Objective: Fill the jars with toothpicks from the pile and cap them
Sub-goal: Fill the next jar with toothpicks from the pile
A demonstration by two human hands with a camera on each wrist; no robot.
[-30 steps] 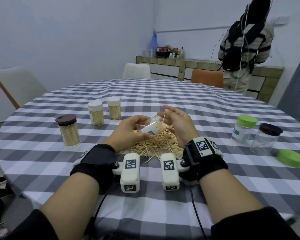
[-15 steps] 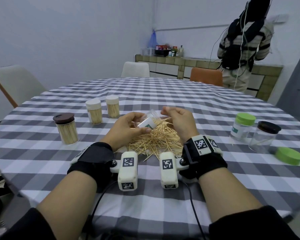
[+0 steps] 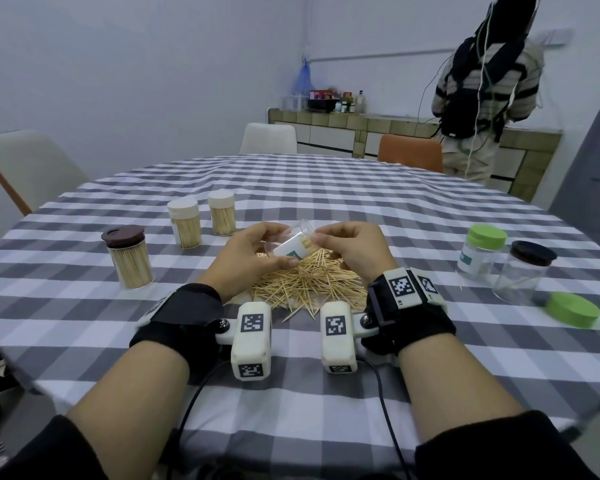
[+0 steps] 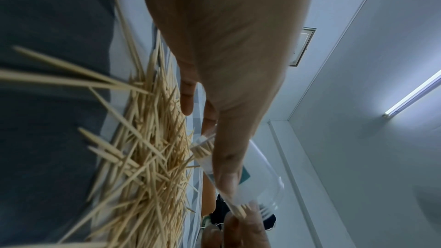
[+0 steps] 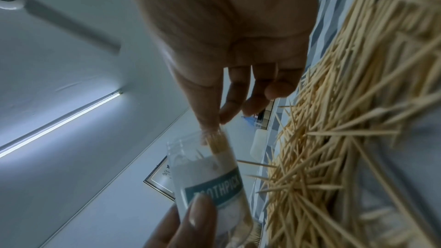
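Observation:
A pile of loose toothpicks (image 3: 305,282) lies on the checked tablecloth just in front of my hands. My left hand (image 3: 253,258) grips a clear uncapped jar (image 3: 293,242) with a white and teal label, tilted with its mouth up and to the right. My right hand (image 3: 347,244) pinches a small bundle of toothpicks (image 5: 216,142) with its ends inside the jar's mouth (image 5: 181,146). The left wrist view shows the jar (image 4: 257,178) under my thumb, with toothpicks lying in it.
Three capped full jars stand at the left: a brown-lidded jar (image 3: 127,258) and two white-lidded jars (image 3: 185,223) (image 3: 222,212). At the right stand a green-lidded jar (image 3: 480,252), a brown-lidded jar (image 3: 525,271) and a loose green lid (image 3: 573,309). A person (image 3: 485,84) stands at the far counter.
Both hands have lifted the jar a little above the pile. The jar's mouth now tilts higher, and the right hand's pinched toothpicks have gone into it.

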